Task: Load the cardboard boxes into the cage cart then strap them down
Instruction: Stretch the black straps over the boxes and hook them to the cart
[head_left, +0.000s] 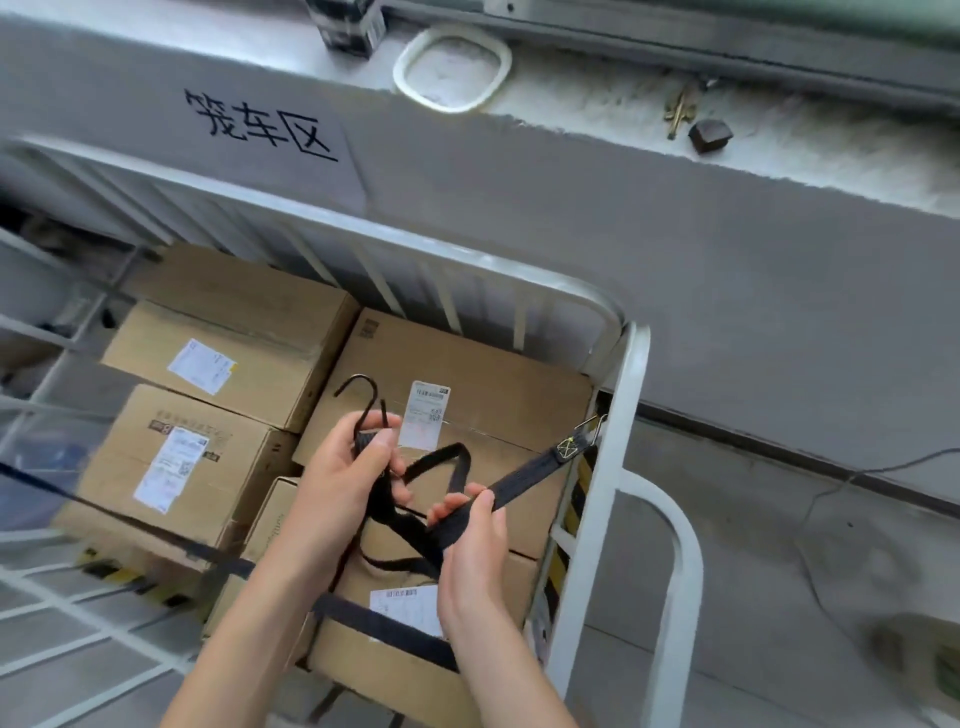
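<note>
cardboard boxes (441, 364) sit in the cage cart (618, 415). the left hand (337, 483) and right hand (475, 561) each have a grip clamped on the black strap (524, 480), hooked to the cart's right side.

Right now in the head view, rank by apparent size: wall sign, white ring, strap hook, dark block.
1. sign
2. ring
3. hook and block: too close to rank. The hook is thin and nearer, with its base hidden in the left hand gripping the strap.
</note>
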